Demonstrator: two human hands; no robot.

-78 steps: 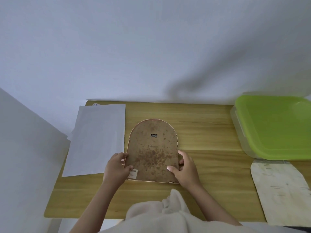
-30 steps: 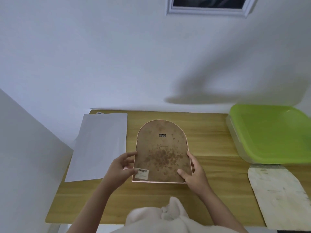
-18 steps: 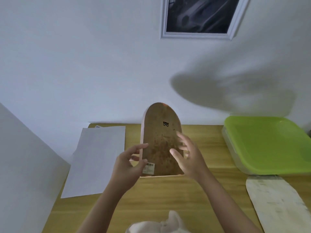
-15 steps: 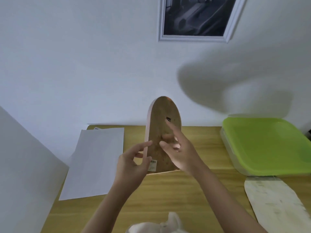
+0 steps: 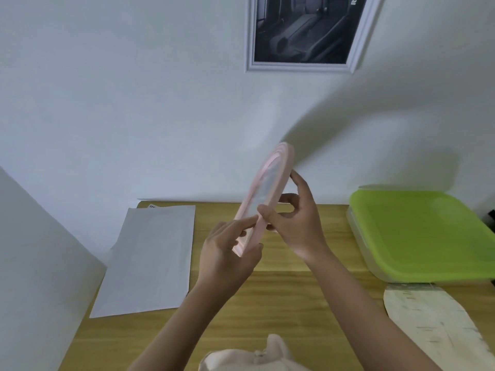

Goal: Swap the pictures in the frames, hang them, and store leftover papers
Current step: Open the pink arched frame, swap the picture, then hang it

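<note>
I hold a pink arch-shaped picture frame (image 5: 267,188) in the air above the wooden table (image 5: 281,303), turned nearly edge-on with its glass front facing left. My left hand (image 5: 227,253) grips its lower edge. My right hand (image 5: 292,223) pinches its right side, fingers behind it. A white rectangular frame (image 5: 305,33) with a dark picture hangs on the wall above. White paper sheets (image 5: 152,258) lie at the table's left. An arch-shaped pale sheet (image 5: 434,328) lies at the front right.
A clear plastic box with a green lid (image 5: 423,234) stands at the table's right. A white panel (image 5: 34,263) rises along the left side. Cream fabric (image 5: 254,357) shows at the bottom edge. The white wall stands right behind the table.
Both hands have lifted the arch frame off the table and rotated it from brown back facing me to nearly edge-on. The view has tilted up, revealing the hanging frame.
</note>
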